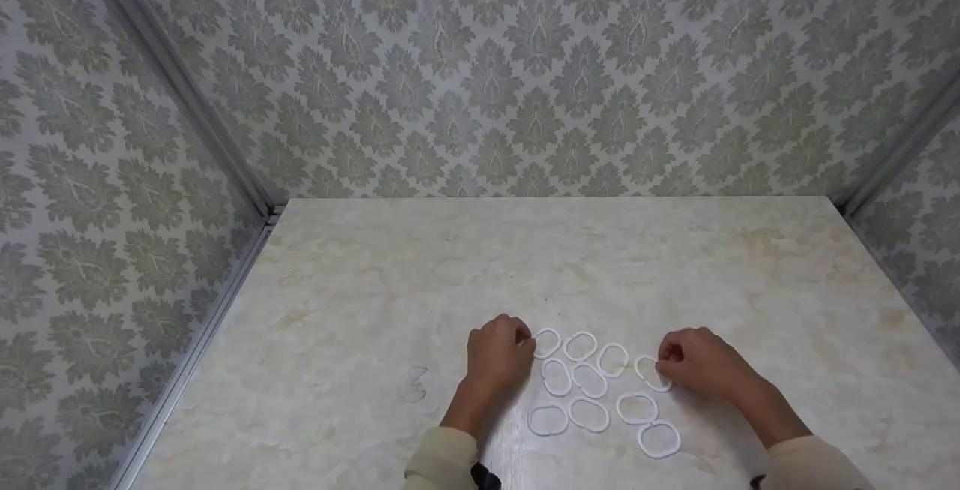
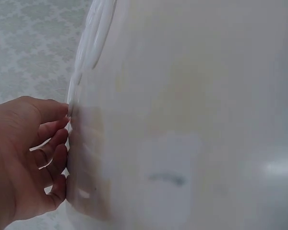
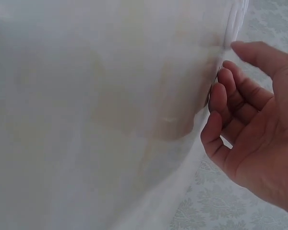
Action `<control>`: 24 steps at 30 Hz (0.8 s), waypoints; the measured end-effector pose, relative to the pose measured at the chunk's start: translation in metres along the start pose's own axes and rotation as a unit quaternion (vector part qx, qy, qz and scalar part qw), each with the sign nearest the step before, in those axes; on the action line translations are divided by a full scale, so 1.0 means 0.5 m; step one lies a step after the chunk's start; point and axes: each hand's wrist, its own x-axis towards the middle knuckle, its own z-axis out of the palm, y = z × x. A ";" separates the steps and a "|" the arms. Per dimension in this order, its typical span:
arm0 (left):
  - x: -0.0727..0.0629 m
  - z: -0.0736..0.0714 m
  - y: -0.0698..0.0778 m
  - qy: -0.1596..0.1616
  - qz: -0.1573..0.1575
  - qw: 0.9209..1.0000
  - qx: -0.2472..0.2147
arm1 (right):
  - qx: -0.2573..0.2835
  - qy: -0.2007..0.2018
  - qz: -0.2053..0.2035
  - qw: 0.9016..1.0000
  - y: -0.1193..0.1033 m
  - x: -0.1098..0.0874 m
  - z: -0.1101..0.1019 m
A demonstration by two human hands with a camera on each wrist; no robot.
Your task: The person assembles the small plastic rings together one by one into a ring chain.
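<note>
Pinching one ring apiece, both hands are busy at opposite sides of a loose group of ten white oval rings (image 1: pixel 572 380) lying on the near part of the pale desk (image 1: pixel 360 280). The left hand (image 1: pixel 497 351) grips the left edge of the upper-left ring (image 1: pixel 559 341) between thumb and forefinger, while the right hand (image 1: pixel 701 361) has thumb and fingertips on the right side of the far-right ring (image 1: pixel 637 371); in the wrist views these rings show nearly edge-on, low against the desk top, so how firm either hold is I cannot tell. As for progress, the rings are already spread into a single layer rather than heaped, roughly in rows: four along the top, two in the middle, four below. None appears to be threaded through another. The lower-right pair (image 1: pixel 651 422) touch, and the middle two lie close together, so the spacing is uneven. I would judge the laying-out well advanced, with the two gripped rings yet to be let go and the uneven spots left to settle, if neatness matters.
</note>
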 end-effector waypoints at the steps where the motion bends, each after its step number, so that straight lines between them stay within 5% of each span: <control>1: 0.000 0.001 0.001 -0.002 -0.003 1.000 0.001 | -0.005 0.004 -0.001 1.000 0.000 0.000 0.001; 24: -0.005 0.009 -0.003 -0.016 0.047 0.997 0.065 | -0.012 0.006 0.008 1.000 -0.006 -0.002 0.010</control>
